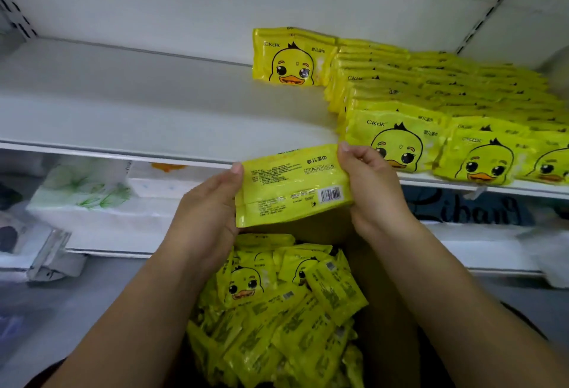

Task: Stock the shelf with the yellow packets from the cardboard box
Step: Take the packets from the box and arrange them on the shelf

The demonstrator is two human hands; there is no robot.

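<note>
Stock roughly half placed: both hands, left hand [212, 203] and right hand [371, 186], grip one yellow packet [292, 184]; shelf [154, 116] rows [446, 101] stand beyond-right; cardboard box [381, 310] beneath holds many.

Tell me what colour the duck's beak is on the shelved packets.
Orange beak, clearest in the head view.

One head-worn camera looks forward and down, close upon the shelf [154, 104] and the cardboard box [380, 310].

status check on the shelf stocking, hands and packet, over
Left hand and right hand both grip one yellow packet, barcode side up, over cardboard box. Stocked packets on right of shelf. Nothing blocking.
</note>
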